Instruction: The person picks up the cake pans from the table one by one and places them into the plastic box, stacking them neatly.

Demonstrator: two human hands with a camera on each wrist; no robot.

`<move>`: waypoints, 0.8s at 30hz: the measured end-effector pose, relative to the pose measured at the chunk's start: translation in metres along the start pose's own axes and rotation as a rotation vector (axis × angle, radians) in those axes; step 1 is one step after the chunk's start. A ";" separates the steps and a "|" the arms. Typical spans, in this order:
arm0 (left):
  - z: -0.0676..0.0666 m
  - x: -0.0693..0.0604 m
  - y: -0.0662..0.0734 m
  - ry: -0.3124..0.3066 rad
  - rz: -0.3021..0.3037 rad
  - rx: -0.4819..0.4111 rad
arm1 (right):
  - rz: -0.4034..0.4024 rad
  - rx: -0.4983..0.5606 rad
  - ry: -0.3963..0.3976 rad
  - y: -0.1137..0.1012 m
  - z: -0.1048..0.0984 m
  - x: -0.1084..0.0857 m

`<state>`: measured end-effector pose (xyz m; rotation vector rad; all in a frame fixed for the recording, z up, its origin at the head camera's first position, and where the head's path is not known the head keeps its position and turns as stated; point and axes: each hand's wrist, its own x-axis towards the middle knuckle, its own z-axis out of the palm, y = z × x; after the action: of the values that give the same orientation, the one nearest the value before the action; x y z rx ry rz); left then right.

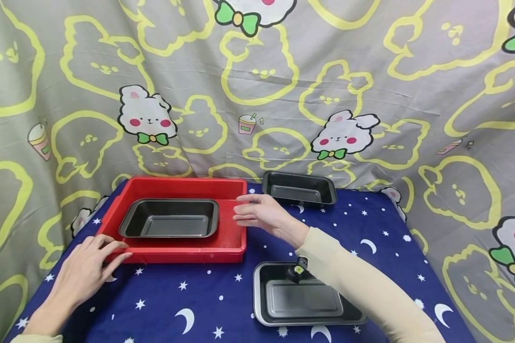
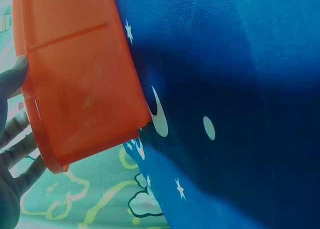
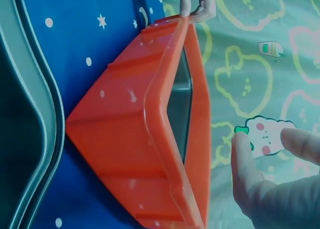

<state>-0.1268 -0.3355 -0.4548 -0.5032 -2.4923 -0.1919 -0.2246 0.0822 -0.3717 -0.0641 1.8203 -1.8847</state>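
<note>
A red plastic tray (image 1: 176, 255) stands at the left of the table with a dark metal loaf pan (image 1: 171, 216) inside it. My left hand (image 1: 87, 262) grips the tray's near left corner, its fingers over the rim; the left wrist view shows the thumb (image 2: 17, 74) against the tray's edge. Over the tray's right side hovers my right hand (image 1: 266, 214), fingers extended and apart from the pan. In the right wrist view its thumb and fingers (image 3: 242, 164) are spread with nothing between them.
A second dark loaf pan (image 1: 300, 188) sits at the back, right of the tray. A third loaf pan (image 1: 300, 321) lies at the front, partly hidden beneath my right forearm. The dark blue cloth (image 1: 223, 305) covers the table, and a patterned curtain (image 1: 274, 114) hangs behind it.
</note>
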 end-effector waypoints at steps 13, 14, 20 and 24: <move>0.000 0.000 0.000 -0.011 -0.007 0.005 | -0.043 -0.031 0.006 0.000 -0.045 -0.044; 0.000 0.000 0.000 -0.009 -0.005 0.005 | -0.045 -0.031 0.008 0.001 -0.049 -0.048; 0.000 0.000 0.000 -0.006 -0.001 0.006 | -0.052 -0.062 0.021 0.011 -0.077 -0.069; -0.001 0.000 0.000 -0.006 -0.003 0.006 | -0.042 -0.103 0.037 0.018 -0.094 -0.087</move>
<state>-0.1268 -0.3359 -0.4541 -0.4985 -2.4985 -0.1843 -0.1792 0.2032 -0.3713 -0.1040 1.9546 -1.8308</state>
